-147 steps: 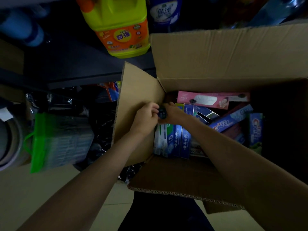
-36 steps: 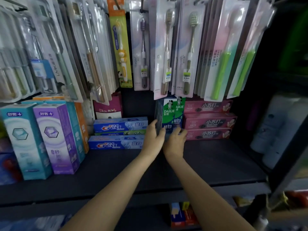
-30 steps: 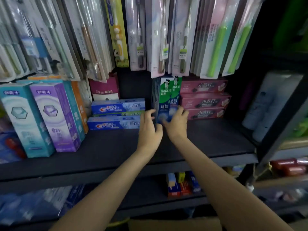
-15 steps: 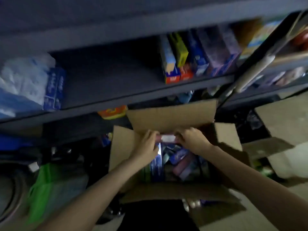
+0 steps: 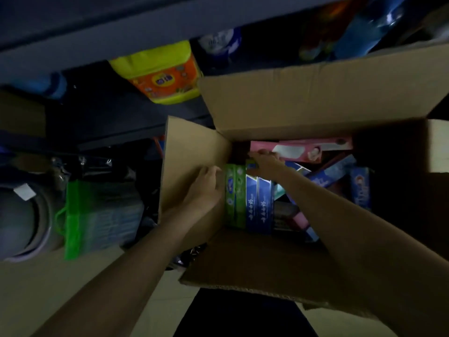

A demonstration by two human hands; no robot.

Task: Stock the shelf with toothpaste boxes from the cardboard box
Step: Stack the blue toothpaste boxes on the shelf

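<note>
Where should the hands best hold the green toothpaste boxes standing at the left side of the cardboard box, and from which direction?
Probably by the long side faces, from above. The green toothpaste boxes stand on edge against the left wall of the cardboard box, with blue boxes pressed on their right, so only the top edges are free. The left hand is already at the wall side, the right hand at the far end.
</note>
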